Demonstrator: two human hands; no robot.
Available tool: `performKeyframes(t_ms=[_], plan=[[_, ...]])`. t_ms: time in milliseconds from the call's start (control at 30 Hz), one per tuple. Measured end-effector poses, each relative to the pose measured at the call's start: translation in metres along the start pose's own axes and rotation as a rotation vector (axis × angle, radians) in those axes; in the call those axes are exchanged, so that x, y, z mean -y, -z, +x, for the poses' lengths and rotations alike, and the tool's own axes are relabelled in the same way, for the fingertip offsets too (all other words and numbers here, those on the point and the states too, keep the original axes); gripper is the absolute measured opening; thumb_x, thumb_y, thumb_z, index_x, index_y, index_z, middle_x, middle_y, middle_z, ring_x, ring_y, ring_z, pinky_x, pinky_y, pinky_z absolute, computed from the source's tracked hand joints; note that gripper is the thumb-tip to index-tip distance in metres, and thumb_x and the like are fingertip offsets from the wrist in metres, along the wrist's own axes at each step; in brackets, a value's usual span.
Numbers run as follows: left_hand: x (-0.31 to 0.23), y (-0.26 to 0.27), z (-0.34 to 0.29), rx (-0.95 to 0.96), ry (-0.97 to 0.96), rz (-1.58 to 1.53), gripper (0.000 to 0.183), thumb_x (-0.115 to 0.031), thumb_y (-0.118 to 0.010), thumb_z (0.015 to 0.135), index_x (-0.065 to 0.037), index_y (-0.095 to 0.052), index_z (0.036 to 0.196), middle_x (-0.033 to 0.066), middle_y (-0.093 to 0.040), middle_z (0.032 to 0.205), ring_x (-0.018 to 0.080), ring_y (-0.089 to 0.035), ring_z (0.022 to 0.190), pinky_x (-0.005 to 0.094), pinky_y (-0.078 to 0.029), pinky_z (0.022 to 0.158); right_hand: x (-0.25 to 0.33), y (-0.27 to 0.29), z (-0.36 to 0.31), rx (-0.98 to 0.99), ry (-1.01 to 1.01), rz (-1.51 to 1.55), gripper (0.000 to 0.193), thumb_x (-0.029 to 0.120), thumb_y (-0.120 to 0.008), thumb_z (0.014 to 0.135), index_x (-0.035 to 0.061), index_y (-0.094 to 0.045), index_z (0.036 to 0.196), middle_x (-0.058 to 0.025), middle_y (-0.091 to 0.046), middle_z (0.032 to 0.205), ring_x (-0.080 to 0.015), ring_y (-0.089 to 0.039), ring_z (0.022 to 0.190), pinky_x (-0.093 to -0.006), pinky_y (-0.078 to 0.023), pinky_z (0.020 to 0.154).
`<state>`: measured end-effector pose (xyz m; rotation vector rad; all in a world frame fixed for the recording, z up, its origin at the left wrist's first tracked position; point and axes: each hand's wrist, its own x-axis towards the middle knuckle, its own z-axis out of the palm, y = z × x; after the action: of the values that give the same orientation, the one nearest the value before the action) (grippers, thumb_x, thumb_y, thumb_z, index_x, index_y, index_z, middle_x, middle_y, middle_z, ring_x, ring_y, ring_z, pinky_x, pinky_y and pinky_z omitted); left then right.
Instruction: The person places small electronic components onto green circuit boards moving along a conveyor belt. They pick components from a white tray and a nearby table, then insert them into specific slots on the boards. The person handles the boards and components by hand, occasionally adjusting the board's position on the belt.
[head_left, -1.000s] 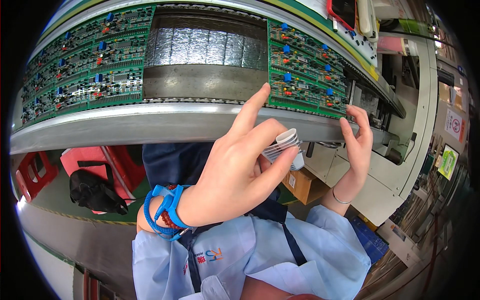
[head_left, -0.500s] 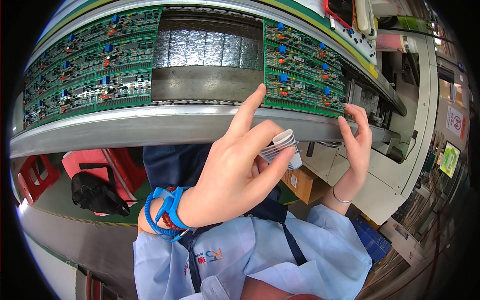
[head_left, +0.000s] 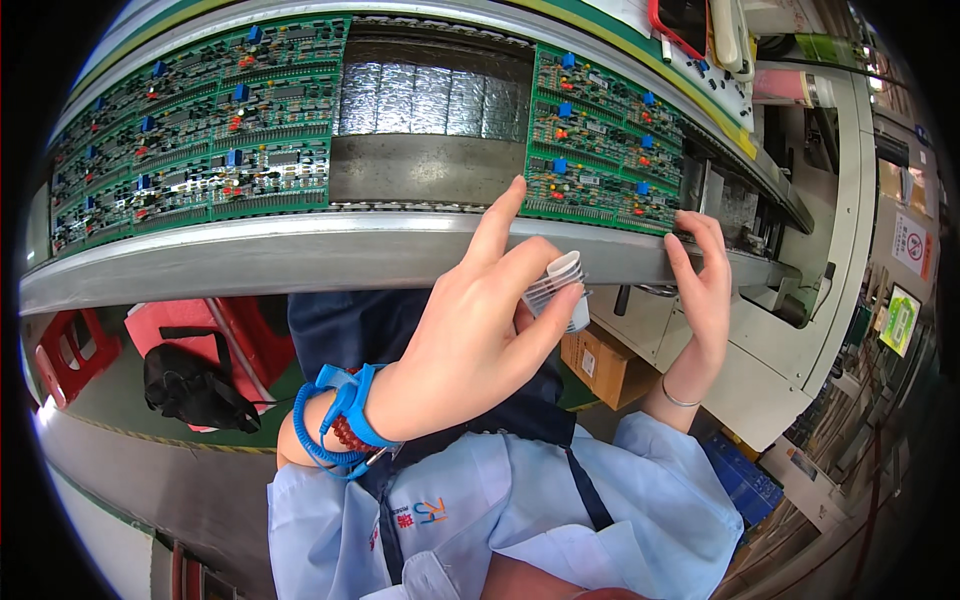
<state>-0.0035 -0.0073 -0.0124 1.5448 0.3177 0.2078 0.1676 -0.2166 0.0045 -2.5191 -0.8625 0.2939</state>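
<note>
My left hand (head_left: 470, 330) is raised in front of the conveyor rail (head_left: 300, 255), with a small bundle of pale strip-shaped parts (head_left: 557, 285) pinched between thumb and fingers; its index finger points up to the near edge of a green circuit board (head_left: 600, 140). A blue coiled wrist strap (head_left: 335, 420) circles that wrist. My right hand (head_left: 700, 290) rests with fingertips on the rail at the board's right corner and holds nothing. A second, larger green circuit board (head_left: 190, 150) lies on the conveyor to the left.
Between the boards the conveyor shows a silver foil-lined bed (head_left: 430, 100). Under the rail stand red plastic stools (head_left: 210, 330) with a black bag (head_left: 190, 385), and a cardboard box (head_left: 605, 365). White machine cabinets (head_left: 800, 330) fill the right side.
The circuit boards have slid slightly to the left along the conveyor. Both hands have stayed almost where they were.
</note>
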Motion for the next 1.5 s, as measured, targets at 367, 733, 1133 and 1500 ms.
performKeyframes(t_ms=[367, 733, 1133, 1500], plan=[[0.002, 0.002, 0.000, -0.010, 0.072, -0.033, 0.006, -0.002, -0.058, 0.083, 0.003, -0.057, 0.086, 0.0219, -0.040, 0.133, 0.0074, -0.057, 0.061, 0.0191, -0.044, 0.049, -0.007, -0.002, -0.005, -0.098, -0.054, -0.197, 0.025, 0.016, -0.057, 0.086, 0.0034, -0.059, 0.107, -0.0080, -0.056, 0.105, -0.0247, -0.053, 0.099, -0.0315, -0.037, 0.088], [0.006, 0.019, -0.015, -0.054, -0.022, -0.347, 0.010, 0.000, -0.057, 0.084, 0.005, -0.060, 0.093, 0.0110, -0.056, 0.102, 0.0080, -0.055, 0.073, 0.0185, -0.044, 0.058, 0.097, -0.032, -0.002, 0.241, 0.283, 0.504, 0.021, 0.009, -0.071, 0.071, 0.0018, -0.062, 0.088, -0.0080, -0.058, 0.084, -0.0208, -0.054, 0.080, -0.0292, -0.041, 0.073], [0.013, 0.043, -0.035, -0.324, -0.022, -0.595, 0.008, -0.004, -0.056, 0.087, 0.001, -0.059, 0.093, 0.0114, -0.064, 0.090, 0.0045, -0.049, 0.064, 0.0177, -0.035, 0.052, 0.128, -0.060, 0.007, 0.293, 0.356, 0.543, 0.012, 0.005, -0.069, 0.073, 0.0016, -0.058, 0.072, -0.0060, -0.055, 0.068, -0.0194, -0.050, 0.064, -0.0290, -0.039, 0.061], [0.022, 0.049, -0.040, -0.322, 0.014, -0.831, 0.004, -0.004, -0.060, 0.085, -0.001, -0.060, 0.083, 0.0099, -0.063, 0.083, 0.0038, -0.043, 0.055, 0.0163, -0.031, 0.047, 0.133, -0.061, 0.008, 0.311, 0.392, 0.595, 0.012, 0.007, -0.071, 0.073, 0.0024, -0.060, 0.071, -0.0047, -0.056, 0.066, -0.0171, -0.049, 0.061, -0.0290, -0.038, 0.061]])
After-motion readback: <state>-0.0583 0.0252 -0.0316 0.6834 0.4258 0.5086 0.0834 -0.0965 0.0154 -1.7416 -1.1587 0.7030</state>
